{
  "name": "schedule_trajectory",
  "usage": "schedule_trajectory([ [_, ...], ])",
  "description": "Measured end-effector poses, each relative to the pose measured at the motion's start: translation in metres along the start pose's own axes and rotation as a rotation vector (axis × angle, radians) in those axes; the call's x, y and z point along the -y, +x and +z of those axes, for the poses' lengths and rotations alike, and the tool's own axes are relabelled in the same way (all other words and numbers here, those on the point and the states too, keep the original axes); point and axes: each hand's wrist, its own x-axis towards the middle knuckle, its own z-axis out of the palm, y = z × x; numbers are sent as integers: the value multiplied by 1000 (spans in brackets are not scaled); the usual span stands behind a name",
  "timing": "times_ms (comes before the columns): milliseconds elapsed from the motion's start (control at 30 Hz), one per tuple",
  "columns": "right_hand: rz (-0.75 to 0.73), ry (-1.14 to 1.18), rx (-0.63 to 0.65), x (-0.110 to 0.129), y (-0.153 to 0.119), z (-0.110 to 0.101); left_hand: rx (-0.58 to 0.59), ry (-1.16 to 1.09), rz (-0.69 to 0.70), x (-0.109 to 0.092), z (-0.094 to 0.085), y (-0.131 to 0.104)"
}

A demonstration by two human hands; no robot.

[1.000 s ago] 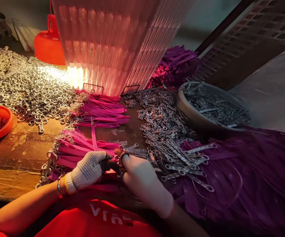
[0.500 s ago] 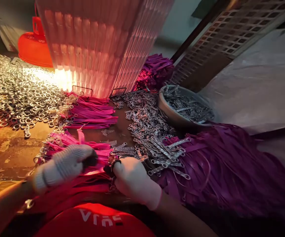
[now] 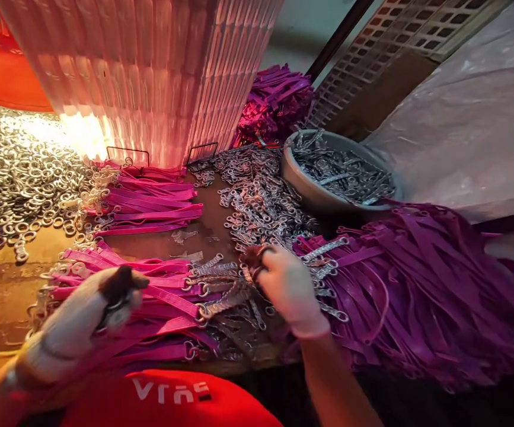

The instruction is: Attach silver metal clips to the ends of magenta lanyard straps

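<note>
My left hand, in a pale knit glove with dark fingertip covers, is closed over the left part of the front bundle of pink straps. A small shiny metal piece shows between its fingers, too blurred to name. My right hand, gloved the same way, has its fingers bent together at the front of a heap of twisted metal links. Whatever is in its fingertips is hidden. Several straps of the front bundle end in rings joined to metal links between my hands.
A second bundle of pink straps lies behind. Metal rings are heaped at left beneath a red lamp. A ribbed translucent panel stands at the back. On the right are a grey basin of links and a purple strap pile.
My hands have moved apart: the left toward the lower left, the right up and rightward to the heap of links. The strap ends with links between them are now uncovered. The view has shifted slightly.
</note>
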Motion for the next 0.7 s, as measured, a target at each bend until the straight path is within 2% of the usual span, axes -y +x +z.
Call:
schedule_trajectory([
  [33,144,-150,30,-17,12,5,100,-142,-72,3,13,11],
  [67,226,-270,82,-31,22,11,188,-257,-130,5,24,22],
  [133,274,-411,158,-51,35,25,348,-405,-231,7,38,41],
  [200,253,-454,188,-61,38,37,433,-460,-278,8,44,53],
  [333,255,-443,136,-71,29,48,378,-364,-233,7,46,51],
  [433,276,-366,4,-71,22,47,318,-177,-127,6,43,45],
  [500,203,-191,-99,-57,17,41,303,-5,-44,6,40,42],
  [567,34,91,-160,-28,9,31,304,151,15,6,39,40],
  [633,-156,355,-148,12,0,19,303,210,41,6,40,40],
  [700,-301,470,-92,51,-8,8,284,197,47,6,42,39],
])
